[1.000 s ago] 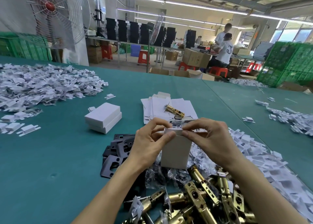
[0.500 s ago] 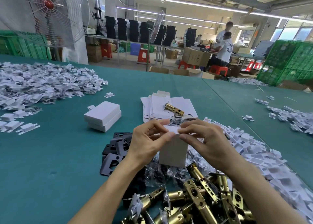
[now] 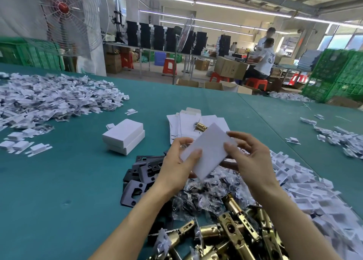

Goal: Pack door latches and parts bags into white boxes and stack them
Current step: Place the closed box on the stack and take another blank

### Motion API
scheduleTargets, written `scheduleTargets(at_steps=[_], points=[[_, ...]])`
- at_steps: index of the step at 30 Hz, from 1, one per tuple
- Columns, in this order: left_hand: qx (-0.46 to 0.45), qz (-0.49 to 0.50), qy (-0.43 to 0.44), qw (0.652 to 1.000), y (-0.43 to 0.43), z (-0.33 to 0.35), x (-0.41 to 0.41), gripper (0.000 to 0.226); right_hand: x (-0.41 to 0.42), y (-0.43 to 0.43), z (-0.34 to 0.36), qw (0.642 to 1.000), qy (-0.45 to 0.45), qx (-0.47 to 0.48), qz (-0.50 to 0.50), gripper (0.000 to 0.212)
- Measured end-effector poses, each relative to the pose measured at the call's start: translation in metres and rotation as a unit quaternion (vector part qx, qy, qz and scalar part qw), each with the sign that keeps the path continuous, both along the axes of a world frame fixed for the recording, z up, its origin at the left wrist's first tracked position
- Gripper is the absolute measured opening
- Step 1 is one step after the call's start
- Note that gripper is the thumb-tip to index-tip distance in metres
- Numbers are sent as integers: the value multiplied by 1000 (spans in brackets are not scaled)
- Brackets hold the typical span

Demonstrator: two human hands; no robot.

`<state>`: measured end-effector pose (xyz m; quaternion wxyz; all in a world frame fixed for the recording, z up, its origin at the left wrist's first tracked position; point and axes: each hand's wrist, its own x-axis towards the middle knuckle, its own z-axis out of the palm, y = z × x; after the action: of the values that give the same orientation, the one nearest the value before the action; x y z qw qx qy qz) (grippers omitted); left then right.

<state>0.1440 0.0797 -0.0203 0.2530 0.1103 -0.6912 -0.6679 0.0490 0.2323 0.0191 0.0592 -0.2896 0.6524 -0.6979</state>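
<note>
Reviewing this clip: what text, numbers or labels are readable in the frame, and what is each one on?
"3" (likely, blurred): back of the white shirt on the seated person in the background.
Small dark mark on the cardboard carton: too small to read.
Held white box and stacked white boxes: no print visible.

Showing just one readable mark: a large dark figure, seemingly a 3, on a distant worker's white shirt (image 3: 264,60).
</note>
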Motion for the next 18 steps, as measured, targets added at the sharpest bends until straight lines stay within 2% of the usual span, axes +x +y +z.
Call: scheduleTargets(at_steps=[2, 4, 6, 8, 10, 13, 15, 18], points=[[58, 83, 51, 993, 6, 6, -2, 19, 5, -12, 0, 993, -105, -46, -4, 19], [110, 195, 104, 969, 13, 10, -6, 6, 12, -28, -3, 981, -181, -76, 5, 17], [156, 261, 145, 941, 17, 15, -8, 9, 19, -44, -6, 971, -223, -91, 15, 16], [170, 260, 156, 937, 14, 23, -6, 15, 22, -55, -5, 966, -240, -96, 24, 18], [146, 236, 124, 953, 2, 31, -5, 21, 19, -64, 0, 966, -235, -100, 39, 21], [99, 235, 21, 967, -33, 36, -9, 20, 9, -76, 15, 974, -203, -64, 72, 28], [114, 260, -11, 959, -61, 36, -15, 17, 8, -85, 22, 974, -192, -8, 117, 39], [106, 375, -33, 921, -99, 35, -17, 20, 11, -88, 19, 969, -146, 117, 160, 55]])
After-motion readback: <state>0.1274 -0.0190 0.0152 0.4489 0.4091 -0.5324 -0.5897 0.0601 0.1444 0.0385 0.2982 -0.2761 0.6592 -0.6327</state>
